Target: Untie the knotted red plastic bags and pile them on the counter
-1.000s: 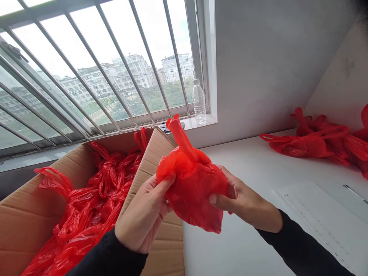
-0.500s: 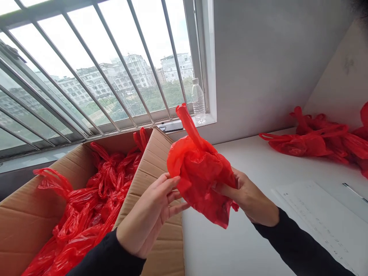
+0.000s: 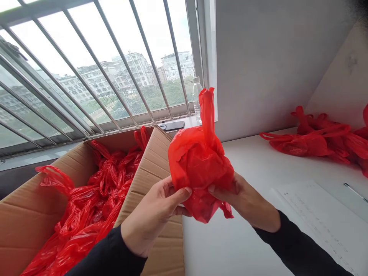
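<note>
A red plastic bag (image 3: 201,168) is held up in front of me above the white table, one handle loop standing upright. Whatever it may contain is hidden. My left hand (image 3: 163,201) grips its lower left side, thumb on the near face and fingers behind. On the lower right side, my right hand (image 3: 241,195) holds it the same way, with the thumb pressed on the front. Just left of my left hand, an open cardboard box (image 3: 155,165) holds several knotted red plastic bags (image 3: 86,199).
More red plastic bags (image 3: 316,138) lie at the table's (image 3: 244,245) far right. Before them are a written sheet (image 3: 313,214) and a pen (image 3: 355,191). On the sill of the barred window stand a clear bottle (image 3: 196,99) and a dark phone (image 3: 174,125).
The bag has turned so its handle loop points straight up rather than leaning left. My left hand has closed on its lower left side; my right hand keeps its hold.
</note>
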`<state>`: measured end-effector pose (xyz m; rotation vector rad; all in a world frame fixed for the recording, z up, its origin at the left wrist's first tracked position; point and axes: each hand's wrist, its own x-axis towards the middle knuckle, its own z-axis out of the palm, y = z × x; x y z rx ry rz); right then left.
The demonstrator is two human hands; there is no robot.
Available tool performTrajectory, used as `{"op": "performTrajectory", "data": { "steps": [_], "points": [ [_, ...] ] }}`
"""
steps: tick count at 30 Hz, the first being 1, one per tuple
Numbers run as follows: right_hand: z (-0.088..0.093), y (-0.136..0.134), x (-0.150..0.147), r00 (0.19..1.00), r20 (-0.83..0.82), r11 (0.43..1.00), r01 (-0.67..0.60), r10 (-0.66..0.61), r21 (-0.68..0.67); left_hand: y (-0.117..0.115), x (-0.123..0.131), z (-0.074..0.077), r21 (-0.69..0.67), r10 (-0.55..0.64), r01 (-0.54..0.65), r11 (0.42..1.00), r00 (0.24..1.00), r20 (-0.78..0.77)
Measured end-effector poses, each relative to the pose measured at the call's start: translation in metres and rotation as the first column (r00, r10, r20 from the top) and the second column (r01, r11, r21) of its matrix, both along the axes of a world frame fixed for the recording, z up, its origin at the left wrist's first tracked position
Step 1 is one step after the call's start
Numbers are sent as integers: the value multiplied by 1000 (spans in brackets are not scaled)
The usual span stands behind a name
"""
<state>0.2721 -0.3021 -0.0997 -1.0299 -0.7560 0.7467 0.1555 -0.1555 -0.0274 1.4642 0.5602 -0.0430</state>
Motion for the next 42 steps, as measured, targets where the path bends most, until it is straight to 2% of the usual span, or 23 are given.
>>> {"op": "performTrajectory", "data": {
  "steps": [4,10,17,21,28,32,38,42],
  "points": [
    [-2,1,1,999,-32,1000,-28,28,-9,0,-1,2,39,7,-7,999,1000,-2],
    [1,-1,0,999,-42,1000,-5,5,7,-2,2,5,92,-28,29,995,1000,-14],
    [-3,-1,1,997,-79,999,-19,23,46,-3,0,4,-1,-50,50,999,998,-37],
    [-5,0,1,995,-77,996,-66,70,52,-2,-4,2,24,-78,79,997,996,-53],
    [-3,1,0,995,-59,996,-84,86,35,-4,-5,3,54,28,-29,998,1000,10],
    [-2,1,-1,992,-92,995,-81,87,65,-4,-3,3,67,41,-41,997,999,9],
    [-4,1,0,994,-92,993,-52,62,106,-5,-2,4,97,-68,67,993,998,7],
    [-5,1,2,996,-76,996,-41,47,82,-6,-1,4,43,-123,122,992,992,21]
  ]
}}
